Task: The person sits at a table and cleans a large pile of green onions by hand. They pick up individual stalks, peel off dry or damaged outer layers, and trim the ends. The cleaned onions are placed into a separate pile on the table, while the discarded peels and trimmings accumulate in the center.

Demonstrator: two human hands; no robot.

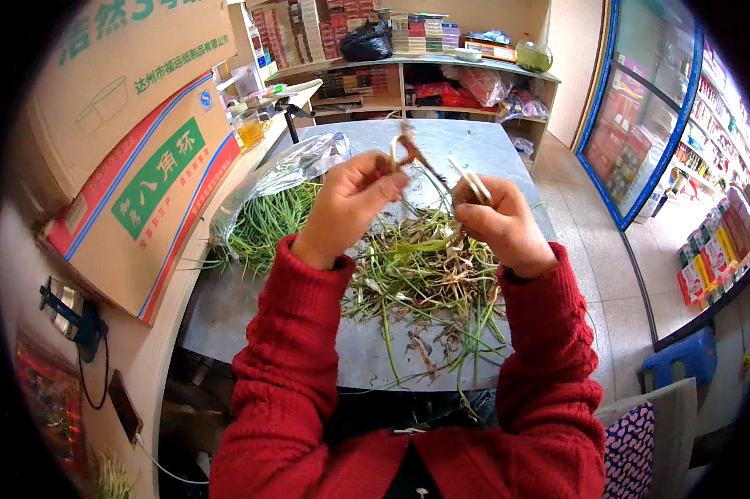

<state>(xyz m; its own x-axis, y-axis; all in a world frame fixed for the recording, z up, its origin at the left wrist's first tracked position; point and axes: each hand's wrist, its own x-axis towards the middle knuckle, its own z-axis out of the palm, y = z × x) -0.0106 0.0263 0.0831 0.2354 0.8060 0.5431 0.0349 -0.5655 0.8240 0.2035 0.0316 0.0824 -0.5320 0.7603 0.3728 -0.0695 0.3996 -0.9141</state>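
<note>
Above the grey table [269,337], my left hand [365,196] pinches a strand of withered, brownish outer leaf [407,146] between thumb and fingers. My right hand [496,212] is closed around a few thin spring onions [471,181], their white ends sticking up. Below both hands lies a loose pile of green and dried brown onion leaves and trimmings [425,274]. Left of the pile, fresh green spring onions [269,218] lie in and beside a clear plastic bag [275,168].
A large cardboard box [156,181] stands on the left ledge, near a cup of yellow liquid [249,130]. Shelves with stacked packs [417,34] are at the back. A blue-framed glass door [643,106] is at the right; a chair [655,436] is at lower right.
</note>
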